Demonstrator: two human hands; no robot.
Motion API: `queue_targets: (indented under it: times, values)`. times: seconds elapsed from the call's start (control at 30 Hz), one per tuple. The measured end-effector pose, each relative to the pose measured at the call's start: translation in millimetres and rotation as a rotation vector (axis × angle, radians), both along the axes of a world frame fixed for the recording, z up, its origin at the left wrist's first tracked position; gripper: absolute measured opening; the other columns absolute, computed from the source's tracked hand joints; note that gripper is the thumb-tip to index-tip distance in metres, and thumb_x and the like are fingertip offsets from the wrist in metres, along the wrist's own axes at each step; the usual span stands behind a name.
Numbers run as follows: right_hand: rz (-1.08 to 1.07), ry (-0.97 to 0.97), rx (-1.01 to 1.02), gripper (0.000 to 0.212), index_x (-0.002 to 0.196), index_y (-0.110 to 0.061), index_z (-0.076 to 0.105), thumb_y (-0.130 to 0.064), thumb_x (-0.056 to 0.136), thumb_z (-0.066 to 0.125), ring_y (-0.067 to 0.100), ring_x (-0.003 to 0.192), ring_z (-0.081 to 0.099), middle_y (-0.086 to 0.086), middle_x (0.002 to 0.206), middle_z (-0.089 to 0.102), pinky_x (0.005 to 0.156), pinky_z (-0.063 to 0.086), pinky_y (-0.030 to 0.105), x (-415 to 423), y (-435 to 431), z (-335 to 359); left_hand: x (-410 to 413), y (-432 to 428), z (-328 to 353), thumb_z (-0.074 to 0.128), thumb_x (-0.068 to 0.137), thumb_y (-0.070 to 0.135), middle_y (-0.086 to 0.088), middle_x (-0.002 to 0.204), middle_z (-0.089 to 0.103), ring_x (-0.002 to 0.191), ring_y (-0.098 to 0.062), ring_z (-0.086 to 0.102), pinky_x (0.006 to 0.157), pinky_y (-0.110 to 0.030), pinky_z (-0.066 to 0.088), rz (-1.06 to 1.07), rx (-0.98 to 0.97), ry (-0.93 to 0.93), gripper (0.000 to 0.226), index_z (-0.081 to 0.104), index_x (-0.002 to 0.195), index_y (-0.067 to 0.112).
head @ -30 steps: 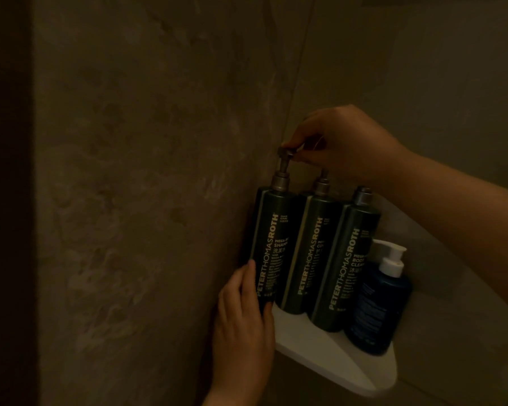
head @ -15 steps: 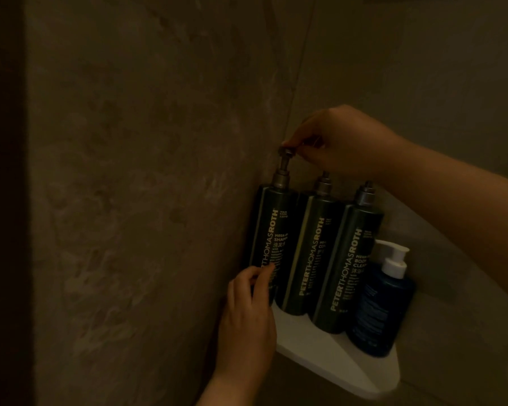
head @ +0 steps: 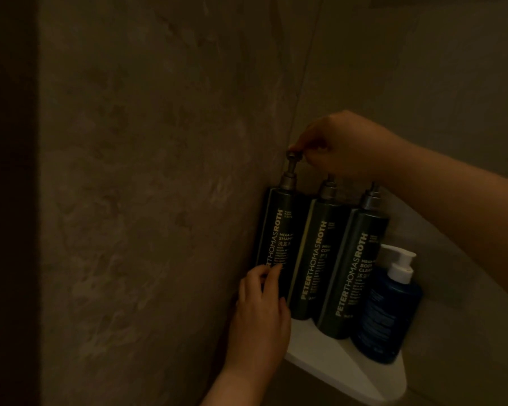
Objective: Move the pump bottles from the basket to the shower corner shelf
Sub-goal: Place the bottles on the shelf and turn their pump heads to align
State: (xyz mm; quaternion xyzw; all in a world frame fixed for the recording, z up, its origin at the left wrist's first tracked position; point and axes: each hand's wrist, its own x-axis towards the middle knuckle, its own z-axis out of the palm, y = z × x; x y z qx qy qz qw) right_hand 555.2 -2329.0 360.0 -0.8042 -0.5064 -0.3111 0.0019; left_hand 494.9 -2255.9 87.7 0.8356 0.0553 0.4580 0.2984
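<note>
Right hand [head: 343, 145] pinches the pump head of the shampoo bottle [head: 276, 230], while the left hand [head: 258, 312] curls its fingers round that bottle's lower body. The bottle stands upright on the white corner shelf [head: 335, 364], at the row's 9 o'clock end beside the wall. Toward 3 o'clock stand a second dark bottle [head: 317, 259], a third dark bottle [head: 355, 273] and a blue bottle [head: 384, 315].

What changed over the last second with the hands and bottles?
The left hand shifted on the leftmost dark green pump bottle: fingers that lay flat across its lower front now bend, tips touching the label. The right hand still pinches that bottle's pump head. The other two dark green pump bottles and the blue bottle with white pump stay on the white corner shelf.
</note>
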Motion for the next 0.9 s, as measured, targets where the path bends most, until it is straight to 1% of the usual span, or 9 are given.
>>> queue_targets:
  times: [0.27, 0.37, 0.43, 0.5, 0.57, 0.67, 0.73, 0.83, 0.9]
  values:
    - [-0.047, 0.028, -0.003, 0.036, 0.113, -0.023, 0.069, -0.012, 0.083, 0.052, 0.024, 0.1, 0.062, 0.006, 0.108, 0.07, 0.08, 0.048, 0.031, 5, 6, 2, 6, 1, -3, 0.05, 0.094, 0.024, 0.009, 0.133, 0.027, 0.117, 0.001, 0.026, 0.1, -0.028, 0.041, -0.008, 0.01, 0.002, 0.054, 0.031, 0.144, 0.027]
    - [-0.052, 0.055, -0.007, 0.034, 0.114, -0.023, 0.068, -0.014, 0.085, 0.053, 0.02, 0.097, 0.061, 0.005, 0.108, 0.069, 0.073, 0.041, 0.024, 7, 6, 3, 7, 1, -4, 0.05, 0.095, 0.024, 0.009, 0.133, 0.027, 0.118, 0.001, 0.027, 0.101, -0.028, 0.039, -0.021, 0.014, 0.001, 0.054, 0.031, 0.145, 0.027]
    - [-0.064, 0.088, -0.02, 0.034, 0.119, -0.024, 0.064, -0.018, 0.088, 0.052, 0.013, 0.09, 0.056, 0.002, 0.111, 0.067, 0.072, 0.035, 0.021, 7, 3, 3, 6, 2, -5, 0.05, 0.095, 0.024, 0.009, 0.133, 0.027, 0.118, 0.002, 0.026, 0.102, -0.026, 0.038, -0.027, 0.017, 0.004, 0.054, 0.03, 0.145, 0.027]
    - [-0.052, 0.121, 0.009, 0.037, 0.124, -0.022, 0.059, -0.02, 0.088, 0.053, 0.01, 0.09, 0.052, 0.002, 0.114, 0.064, 0.076, 0.035, 0.02, 6, -1, 6, 6, 3, -6, 0.05, 0.095, 0.025, 0.01, 0.133, 0.027, 0.116, 0.004, 0.025, 0.101, -0.023, 0.036, -0.026, 0.021, 0.006, 0.054, 0.03, 0.145, 0.027]
    - [-0.068, 0.112, 0.048, 0.037, 0.125, -0.019, 0.058, -0.02, 0.088, 0.054, 0.016, 0.096, 0.056, 0.004, 0.117, 0.063, 0.079, 0.037, 0.022, 7, -8, 11, 5, 5, -8, 0.049, 0.095, 0.026, 0.011, 0.132, 0.028, 0.115, 0.005, 0.024, 0.099, -0.018, 0.034, -0.021, 0.027, 0.009, 0.054, 0.03, 0.145, 0.027]
    - [-0.174, 0.091, 0.016, 0.032, 0.12, -0.02, 0.061, -0.021, 0.089, 0.051, 0.024, 0.104, 0.057, 0.007, 0.115, 0.064, 0.078, 0.036, 0.025, 11, -18, 18, 4, 5, -10, 0.048, 0.095, 0.028, 0.011, 0.133, 0.029, 0.115, 0.006, 0.023, 0.099, -0.017, 0.032, -0.021, 0.033, 0.017, 0.054, 0.028, 0.146, 0.028]
    - [-0.216, 0.116, -0.021, 0.031, 0.118, -0.022, 0.063, -0.021, 0.089, 0.051, 0.024, 0.103, 0.058, 0.007, 0.113, 0.066, 0.078, 0.038, 0.026, 10, -23, 19, 4, 5, -11, 0.049, 0.095, 0.028, 0.01, 0.133, 0.032, 0.115, 0.006, 0.024, 0.097, -0.014, 0.031, -0.029, 0.048, 0.016, 0.054, 0.029, 0.145, 0.028]
    - [-0.223, 0.143, -0.05, 0.027, 0.113, -0.023, 0.066, -0.024, 0.089, 0.054, 0.023, 0.096, 0.062, 0.007, 0.105, 0.069, 0.082, 0.046, 0.031, 6, -28, 19, 5, 2, -10, 0.048, 0.095, 0.031, 0.013, 0.132, 0.034, 0.112, 0.01, 0.022, 0.086, 0.001, 0.022, -0.043, 0.065, 0.028, 0.053, 0.029, 0.145, 0.029]
    - [-0.217, 0.169, -0.064, 0.024, 0.109, -0.024, 0.067, -0.025, 0.088, 0.056, 0.021, 0.092, 0.062, 0.005, 0.1, 0.07, 0.085, 0.049, 0.035, 2, -29, 17, 5, 0, -11, 0.047, 0.095, 0.034, 0.014, 0.133, 0.035, 0.113, 0.01, 0.023, 0.085, 0.002, 0.019, -0.049, 0.055, 0.031, 0.053, 0.028, 0.144, 0.03]
